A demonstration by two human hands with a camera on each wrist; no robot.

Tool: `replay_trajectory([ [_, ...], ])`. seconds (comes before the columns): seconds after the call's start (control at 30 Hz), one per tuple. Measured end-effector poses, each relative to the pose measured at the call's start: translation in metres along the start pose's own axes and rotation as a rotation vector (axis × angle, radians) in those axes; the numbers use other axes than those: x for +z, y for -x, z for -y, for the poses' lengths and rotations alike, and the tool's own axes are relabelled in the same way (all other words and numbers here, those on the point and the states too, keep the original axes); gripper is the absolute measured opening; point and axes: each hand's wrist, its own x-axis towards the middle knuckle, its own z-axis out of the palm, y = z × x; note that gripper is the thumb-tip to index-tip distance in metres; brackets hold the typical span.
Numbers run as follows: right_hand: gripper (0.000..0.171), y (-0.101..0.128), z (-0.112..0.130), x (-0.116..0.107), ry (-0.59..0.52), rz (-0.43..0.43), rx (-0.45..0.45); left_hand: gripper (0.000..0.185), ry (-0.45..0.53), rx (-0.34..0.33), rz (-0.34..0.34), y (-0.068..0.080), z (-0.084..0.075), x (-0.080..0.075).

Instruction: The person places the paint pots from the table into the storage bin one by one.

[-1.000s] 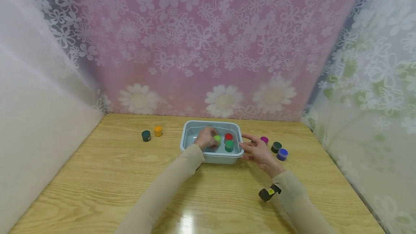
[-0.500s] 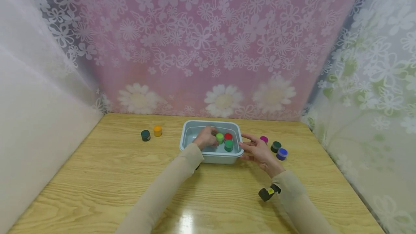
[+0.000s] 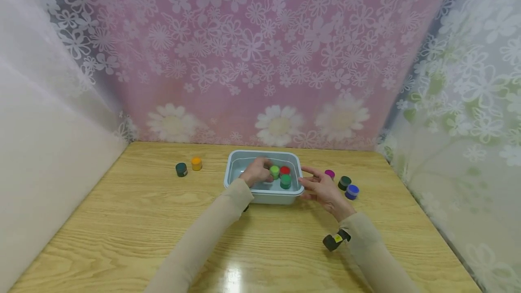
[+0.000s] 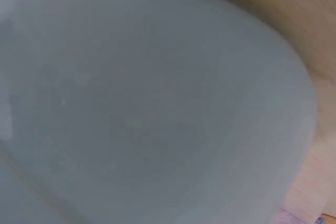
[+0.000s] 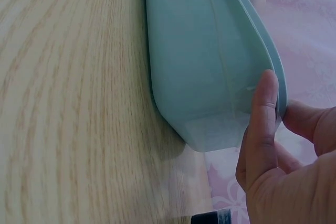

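In the head view, my left hand (image 3: 257, 172) is inside a pale grey-blue plastic basin (image 3: 272, 199), fingers loosely bent beside a lime-green-lidded paint jar (image 3: 274, 172). That jar stands against a red-lidded jar (image 3: 285, 172) and a green-lidded jar (image 3: 286, 181). Part of the left fingers is hidden. My right hand (image 3: 323, 190) rests its extended fingertips on the basin's right end. The right wrist view has the right hand (image 5: 286, 171) touching the basin (image 5: 205, 61) at its rim corner. Only the basin's blurred outer wall (image 4: 168, 93) fills most of the left wrist view.
On the wooden table (image 3: 122, 238), a dark jar (image 3: 181, 169) and an orange jar (image 3: 196, 163) stand left of the basin. Magenta (image 3: 330, 174), dark green (image 3: 344, 182) and blue (image 3: 352, 191) jars stand right, close to the right hand. Flowered curtains (image 3: 260, 58) enclose the table.
My left fingers have let go of the lime-green jar and drawn slightly left of it; it now stands beside the red and green jars. The right hand keeps its place at the basin.
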Motion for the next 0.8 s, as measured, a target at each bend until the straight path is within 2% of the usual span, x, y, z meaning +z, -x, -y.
replay_trajectory([
  [0.2,0.059,-0.001,0.000,0.000,-0.016,-0.003,0.003,0.056,0.132,-0.023,-0.001,0.001,0.000,-0.002],
  [0.47,0.059,0.000,0.000,0.000,-0.010,-0.004,0.007,0.046,0.171,0.030,0.008,0.003,0.006,-0.012],
  [0.67,0.058,0.000,0.000,0.001,-0.015,-0.003,0.003,0.042,0.221,0.055,0.064,0.008,0.007,-0.025],
  [0.8,0.059,0.000,-0.001,0.001,-0.014,-0.006,0.003,0.038,0.196,0.079,0.087,0.014,0.007,-0.033],
])
